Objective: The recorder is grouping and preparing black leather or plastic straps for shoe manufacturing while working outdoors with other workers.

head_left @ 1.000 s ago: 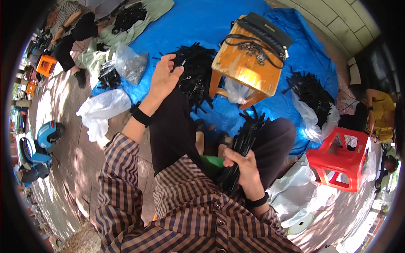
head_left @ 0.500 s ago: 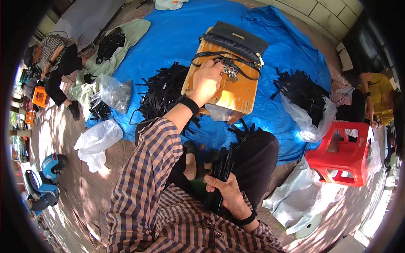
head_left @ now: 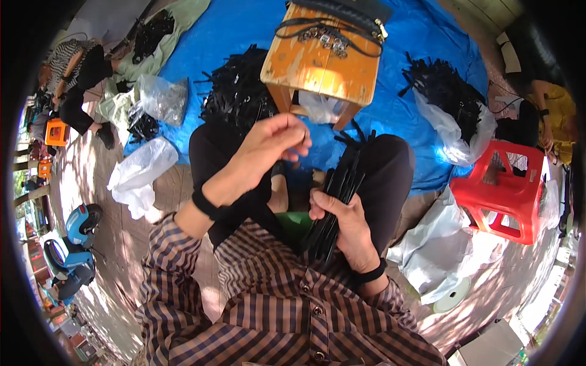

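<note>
Presently we note the right hand (head_left: 343,227) clenched on 1 bundle of black strips (head_left: 339,198), long axis pointing toward the wooden stool (head_left: 320,67); the left hand (head_left: 268,146) pinches 1 small piece just above the bundle.

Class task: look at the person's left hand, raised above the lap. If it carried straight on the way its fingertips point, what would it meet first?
The left hand points up and right, toward the orange wooden stool. It would probably meet the stool's near edge first, though depth is unclear.
</note>
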`<state>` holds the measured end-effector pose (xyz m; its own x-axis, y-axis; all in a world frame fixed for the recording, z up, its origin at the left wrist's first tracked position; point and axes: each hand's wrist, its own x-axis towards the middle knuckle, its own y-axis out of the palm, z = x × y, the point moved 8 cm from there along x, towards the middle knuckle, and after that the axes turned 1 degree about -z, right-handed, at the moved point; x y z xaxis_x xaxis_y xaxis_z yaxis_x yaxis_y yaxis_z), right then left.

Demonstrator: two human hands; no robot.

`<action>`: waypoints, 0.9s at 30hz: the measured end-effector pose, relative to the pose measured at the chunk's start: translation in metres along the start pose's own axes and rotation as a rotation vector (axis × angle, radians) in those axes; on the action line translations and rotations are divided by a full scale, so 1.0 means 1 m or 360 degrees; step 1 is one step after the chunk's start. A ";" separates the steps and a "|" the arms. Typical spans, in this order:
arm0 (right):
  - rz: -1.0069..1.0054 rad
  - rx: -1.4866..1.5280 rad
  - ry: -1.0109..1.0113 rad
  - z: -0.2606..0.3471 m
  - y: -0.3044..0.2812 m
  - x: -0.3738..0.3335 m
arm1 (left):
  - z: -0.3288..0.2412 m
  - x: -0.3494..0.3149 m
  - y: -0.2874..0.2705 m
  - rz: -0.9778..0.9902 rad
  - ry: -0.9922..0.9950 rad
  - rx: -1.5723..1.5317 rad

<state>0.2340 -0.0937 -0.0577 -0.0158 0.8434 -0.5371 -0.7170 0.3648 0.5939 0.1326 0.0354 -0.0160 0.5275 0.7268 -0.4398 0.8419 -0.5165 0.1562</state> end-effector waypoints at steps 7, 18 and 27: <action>0.0233 -0.0363 0.0002 -0.022 0.022 -0.017 | 0.038 -0.081 0.014 -0.0023 0.0230 -0.0142; 0.0351 -0.0475 -0.0002 -0.030 0.043 -0.038 | 0.053 -0.096 -0.005 -0.0377 0.0344 -0.0560; 0.0165 -0.0387 0.0102 -0.037 0.025 -0.035 | 0.053 -0.110 -0.028 -0.0452 0.0397 -0.1074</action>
<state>0.1908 -0.1285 -0.0457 -0.1364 0.8418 -0.5223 -0.8555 0.1658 0.4906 0.0452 -0.0541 -0.0186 0.2233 0.9121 -0.3439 0.7934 0.0349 0.6077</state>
